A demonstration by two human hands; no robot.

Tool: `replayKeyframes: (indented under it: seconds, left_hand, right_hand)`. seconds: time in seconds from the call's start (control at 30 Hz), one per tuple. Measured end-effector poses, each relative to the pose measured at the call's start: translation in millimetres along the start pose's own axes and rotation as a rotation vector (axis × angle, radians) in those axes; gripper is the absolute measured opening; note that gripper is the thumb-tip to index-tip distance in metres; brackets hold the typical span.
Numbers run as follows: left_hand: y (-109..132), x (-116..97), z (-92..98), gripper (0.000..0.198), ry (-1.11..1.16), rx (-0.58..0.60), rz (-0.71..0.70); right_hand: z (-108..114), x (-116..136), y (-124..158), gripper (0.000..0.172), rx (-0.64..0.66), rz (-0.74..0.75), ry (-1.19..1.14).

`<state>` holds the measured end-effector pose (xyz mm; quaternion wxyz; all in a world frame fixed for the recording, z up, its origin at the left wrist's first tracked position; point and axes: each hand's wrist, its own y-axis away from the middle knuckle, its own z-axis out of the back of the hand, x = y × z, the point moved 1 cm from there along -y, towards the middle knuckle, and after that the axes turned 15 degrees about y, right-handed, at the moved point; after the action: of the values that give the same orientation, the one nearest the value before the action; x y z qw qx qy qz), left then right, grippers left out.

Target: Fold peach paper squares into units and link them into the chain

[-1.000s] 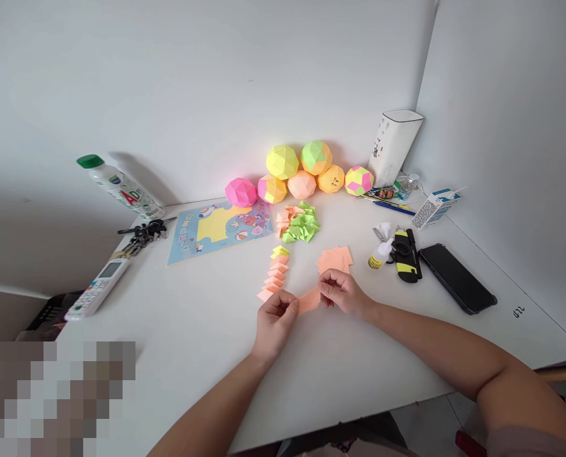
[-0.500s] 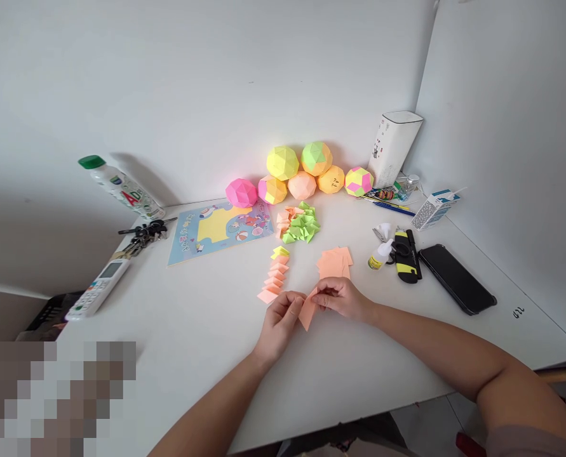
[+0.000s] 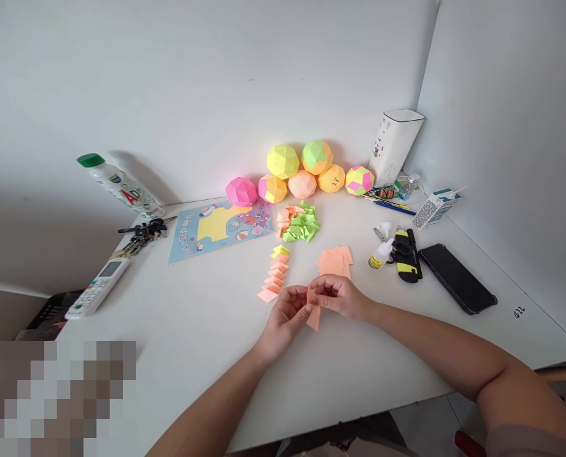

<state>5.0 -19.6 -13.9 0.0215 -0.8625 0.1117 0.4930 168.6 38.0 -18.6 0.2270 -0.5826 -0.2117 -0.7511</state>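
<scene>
Between my two hands is a folded piece of peach paper, held just above the white table. My left hand pinches its left side with thumb and fingers. On the other side, my right hand is closed on the paper's upper part. A stack of peach paper squares lies right behind my right hand. Past my left hand runs a row of folded peach paper pieces, with yellow ones at its far end. Farther back sits a heap of green and peach folded pieces.
Several coloured paper balls are piled against the wall. A picture board, keys, a remote control and a bottle stand or lie at left. At right are a glue bottle, a box cutter and a phone.
The peach paper has turned more upright and looks narrower, its lower tip shifting right. My left hand has moved slightly right, and its thumb now presses on the paper.
</scene>
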Motion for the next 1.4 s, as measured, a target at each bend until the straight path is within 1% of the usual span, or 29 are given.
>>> replayKeyframes:
  seconds: [0.1, 0.2, 0.27, 0.37, 0.47, 0.6, 0.77, 0.87, 1.03, 1.13, 1.23, 1.4]
  left_hand:
    - [-0.4, 2.2, 0.3, 0.031, -0.008, -0.033, -0.066]
    - [0.0, 3.1, 1.4, 0.034, -0.05, -0.123, -0.11]
    - [0.7, 2.7, 1.4, 0.031, -0.068, -0.151, -0.088]
    - [2.2, 1.4, 0.7, 0.025, -0.08, -0.15, -0.058]
    - [3.6, -0.6, 0.6, 0.019, -0.116, -0.177, -0.1]
    - [4.8, -3.8, -0.3, 0.015, -0.184, -0.153, -0.147]
    - [4.9, -6.0, -1.0, 0.027, -0.316, -0.099, -0.198]
    - [4.5, -3.6, 0.8, 0.031, -0.317, -0.087, -0.203]
    - [3.6, -0.6, 2.4, 0.032, -0.401, -0.12, -0.237]
    - [3.5, -0.8, 1.1, 0.033, -0.458, -0.106, -0.247]
    - [3.6, -1.0, 0.6, 0.031, -0.495, -0.089, -0.257]
    - [3.4, -1.8, 1.1, 0.027, -0.556, -0.08, -0.251]
  right_hand:
    - [0.2, -0.2, 0.0, 0.03, 0.018, 0.015, 0.006]
    - [1.0, 0.5, -0.5, 0.03, 0.013, 0.014, 0.02]
    - [1.5, 0.6, -0.8, 0.03, 0.008, 0.009, 0.02]
    - [1.6, -0.1, -0.9, 0.03, 0.024, 0.003, 0.01]
    - [1.5, 0.1, -0.6, 0.029, 0.052, 0.0, 0.006]
    - [2.6, 5.2, 0.2, 0.024, 0.096, 0.032, 0.055]
    - [3.4, 8.2, 0.0, 0.025, 0.075, 0.079, 0.094]
    - [2.2, 5.7, -0.9, 0.024, 0.036, 0.116, 0.108]
    - [1.7, 6.6, -1.1, 0.023, -0.052, 0.151, 0.131]
    - [2.3, 10.6, -0.2, 0.025, -0.059, 0.141, 0.116]
    - [2.4, 11.7, 0.5, 0.027, -0.055, 0.085, 0.083]
    - [1.5, 4.3, -0.1, 0.029, -0.068, 0.022, 0.011]
